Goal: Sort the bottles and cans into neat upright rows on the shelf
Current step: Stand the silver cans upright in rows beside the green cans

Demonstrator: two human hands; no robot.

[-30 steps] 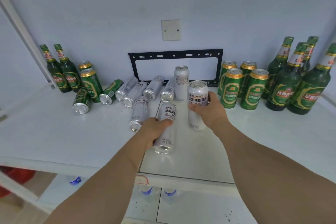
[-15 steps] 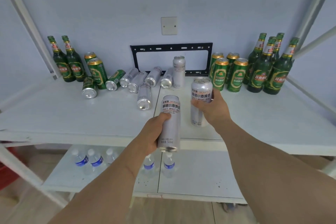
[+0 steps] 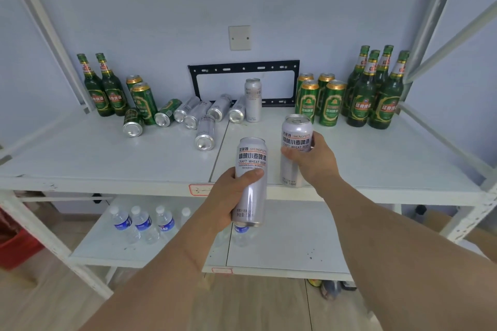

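My left hand (image 3: 231,193) grips a tall silver wheat-beer can (image 3: 251,166) upright in front of the shelf's front edge. My right hand (image 3: 313,161) holds a second silver can (image 3: 295,134) upright over the front of the white shelf (image 3: 376,164). One silver can (image 3: 253,99) stands upright at the back. Several silver cans (image 3: 205,133) lie on their sides beside it, with two green cans (image 3: 166,113) also lying. Upright green cans (image 3: 332,102) and green bottles (image 3: 376,88) stand at the back right; two bottles (image 3: 103,88) and two green cans (image 3: 142,99) stand at the back left.
A black metal bracket (image 3: 243,68) is fixed to the wall behind the cans, under a white wall plate (image 3: 240,37). The lower shelf (image 3: 285,247) holds several water bottles (image 3: 142,224). White shelf posts (image 3: 45,24) slant up on both sides. A red bin (image 3: 13,244) sits low left.
My left hand lifted its silver can off the shelf, turned it upright and drew it toward me. My right hand pulled its can back toward the front edge. The view backed away.
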